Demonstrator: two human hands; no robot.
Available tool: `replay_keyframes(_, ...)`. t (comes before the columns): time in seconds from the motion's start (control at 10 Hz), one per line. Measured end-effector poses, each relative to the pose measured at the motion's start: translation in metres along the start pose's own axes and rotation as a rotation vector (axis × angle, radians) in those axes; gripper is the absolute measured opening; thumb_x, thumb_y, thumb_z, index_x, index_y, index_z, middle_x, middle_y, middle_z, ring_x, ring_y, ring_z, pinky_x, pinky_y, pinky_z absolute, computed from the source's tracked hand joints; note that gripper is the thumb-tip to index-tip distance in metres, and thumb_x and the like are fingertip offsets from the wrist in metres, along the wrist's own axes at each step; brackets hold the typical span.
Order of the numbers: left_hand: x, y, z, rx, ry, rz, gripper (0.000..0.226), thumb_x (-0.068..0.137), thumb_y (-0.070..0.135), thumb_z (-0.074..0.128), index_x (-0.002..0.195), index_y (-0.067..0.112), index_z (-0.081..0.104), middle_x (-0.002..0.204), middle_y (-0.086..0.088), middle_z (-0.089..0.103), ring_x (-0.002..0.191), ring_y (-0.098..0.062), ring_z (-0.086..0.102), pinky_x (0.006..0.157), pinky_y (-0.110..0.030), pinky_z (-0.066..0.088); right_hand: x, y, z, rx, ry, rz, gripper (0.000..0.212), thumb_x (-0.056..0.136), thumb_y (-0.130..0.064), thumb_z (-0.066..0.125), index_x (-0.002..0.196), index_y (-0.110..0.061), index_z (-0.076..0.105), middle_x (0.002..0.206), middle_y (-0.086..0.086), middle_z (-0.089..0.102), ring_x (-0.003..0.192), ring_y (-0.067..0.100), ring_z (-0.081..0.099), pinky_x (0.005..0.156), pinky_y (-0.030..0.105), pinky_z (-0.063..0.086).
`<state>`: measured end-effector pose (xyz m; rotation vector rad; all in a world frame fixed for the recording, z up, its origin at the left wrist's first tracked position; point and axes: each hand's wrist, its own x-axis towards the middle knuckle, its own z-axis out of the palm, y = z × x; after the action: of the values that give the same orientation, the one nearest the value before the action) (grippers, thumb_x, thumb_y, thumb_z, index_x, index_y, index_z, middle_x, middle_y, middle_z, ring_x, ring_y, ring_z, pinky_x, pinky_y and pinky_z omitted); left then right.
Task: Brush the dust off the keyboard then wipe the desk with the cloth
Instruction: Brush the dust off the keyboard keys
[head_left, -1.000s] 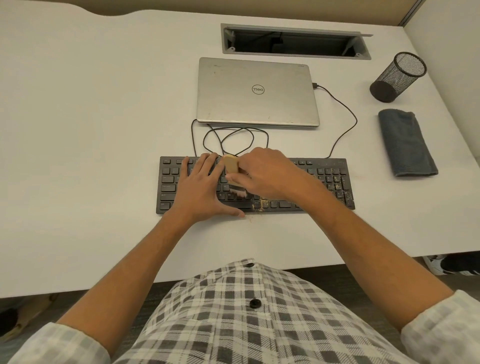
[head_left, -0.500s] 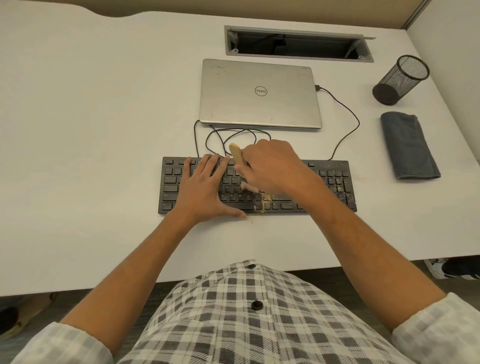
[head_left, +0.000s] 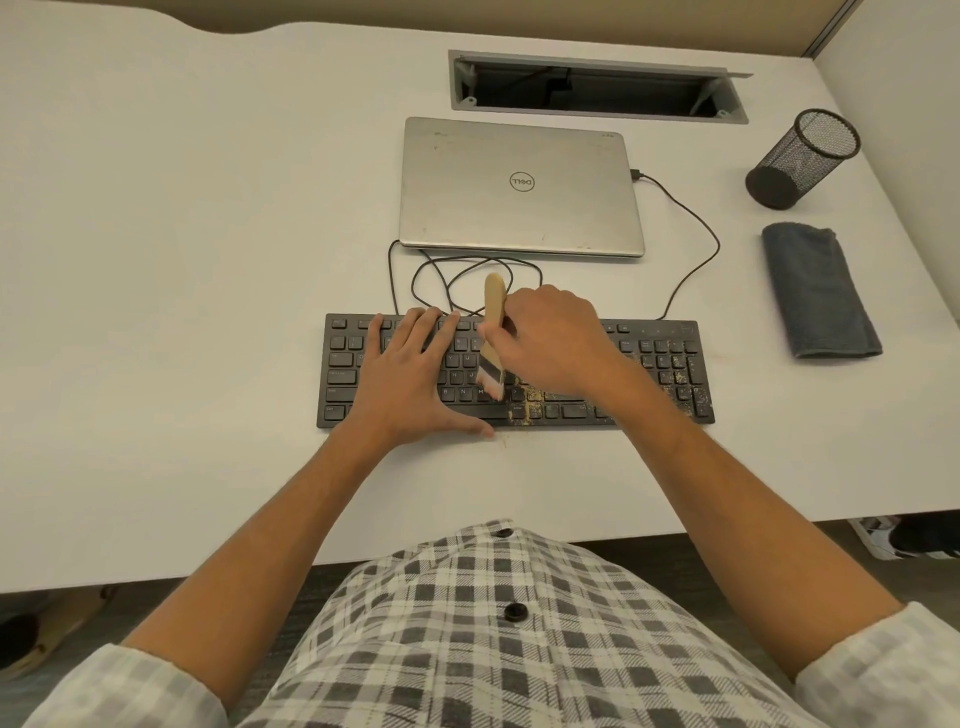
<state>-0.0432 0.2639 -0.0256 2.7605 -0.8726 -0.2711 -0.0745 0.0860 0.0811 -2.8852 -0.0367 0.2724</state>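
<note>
In the head view, the keyboard (head_left: 514, 371) is seen near the desk's (head_left: 156, 260) front edge, steadied by the left hand (head_left: 410, 379) laid flat with straight fingers. The brush (head_left: 492, 338) is gripped by the curled right hand (head_left: 558, 340), its bristles set on the lower key rows. Dust (head_left: 532, 408) is left to the right, so brushing is judged underway; rightward strokes are called for. The cloth (head_left: 818, 291) is folded near the right edge, untouched.

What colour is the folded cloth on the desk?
Dark grey-blue; the cloth shows clearly in the head view, lying right of the keyboard.
</note>
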Motion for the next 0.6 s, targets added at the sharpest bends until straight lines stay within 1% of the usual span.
replay_keyframes(0.1, 0.0, 0.0, 0.001, -0.001, -0.008, 0.002, 0.144, 0.046, 0.107, 0.035, 0.163, 0.025, 0.01, 0.168, -0.003, 0.02, 0.156, -0.023, 0.009, 0.125, -0.056, -0.004, -0.001, 0.001, 0.003, 0.037, -0.031, 0.014, 0.037, 0.097, -0.044, 0.046, 0.067, -0.022, 0.044, 0.062, -0.003, 0.05, 0.056, 0.013, 0.047, 0.056, 0.031, 0.036)
replay_keyframes(0.2, 0.0, 0.0, -0.001, -0.004, -0.002, 0.001, 0.144, 0.046, 0.107, 0.033, 0.163, 0.025, 0.011, 0.168, -0.004, 0.02, 0.156, -0.023, 0.009, 0.125, -0.057, -0.004, -0.001, 0.001, 0.005, 0.007, 0.052, 0.042, 0.037, 0.098, -0.044, 0.044, 0.07, -0.02, 0.047, 0.062, -0.004, 0.048, 0.056, 0.015, 0.046, 0.057, 0.031, 0.034)
replay_keyframes(0.3, 0.0, 0.0, -0.001, -0.007, -0.002, 0.004, 0.144, 0.046, 0.107, 0.034, 0.163, 0.025, 0.011, 0.167, -0.003, 0.021, 0.156, -0.023, 0.01, 0.125, -0.056, -0.004, -0.005, -0.001, 0.004, -0.017, 0.016, -0.009, 0.04, 0.098, -0.044, 0.045, 0.064, -0.023, 0.039, 0.061, -0.005, 0.045, 0.055, 0.014, 0.043, 0.057, 0.03, 0.033)
replay_keyframes(0.4, 0.0, 0.0, -0.001, -0.008, 0.004, 0.009, 0.144, 0.047, 0.106, 0.036, 0.163, 0.025, 0.013, 0.167, -0.004, 0.022, 0.156, -0.023, 0.011, 0.125, -0.057, -0.003, -0.006, 0.0, 0.001, -0.019, 0.002, -0.014, 0.04, 0.098, -0.045, 0.045, 0.066, -0.022, 0.042, 0.061, -0.005, 0.046, 0.056, 0.015, 0.046, 0.056, 0.03, 0.033)
replay_keyframes(0.5, -0.001, 0.0, -0.001, -0.008, 0.006, 0.007, 0.144, 0.047, 0.106, 0.035, 0.163, 0.024, 0.014, 0.167, -0.004, 0.022, 0.156, -0.023, 0.011, 0.124, -0.056, -0.004, -0.008, 0.001, 0.005, -0.063, 0.092, 0.001, 0.038, 0.1, -0.046, 0.041, 0.075, -0.019, 0.049, 0.06, -0.007, 0.044, 0.06, 0.019, 0.048, 0.058, 0.03, 0.033)
replay_keyframes(0.6, -0.001, 0.0, -0.001, -0.004, 0.008, 0.008, 0.144, 0.047, 0.106, 0.035, 0.163, 0.024, 0.013, 0.167, -0.004, 0.022, 0.156, -0.023, 0.011, 0.124, -0.056, -0.004, -0.011, 0.001, 0.01, -0.02, 0.067, -0.036, 0.038, 0.099, -0.047, 0.042, 0.075, -0.019, 0.051, 0.059, -0.006, 0.045, 0.06, 0.019, 0.049, 0.059, 0.03, 0.034)
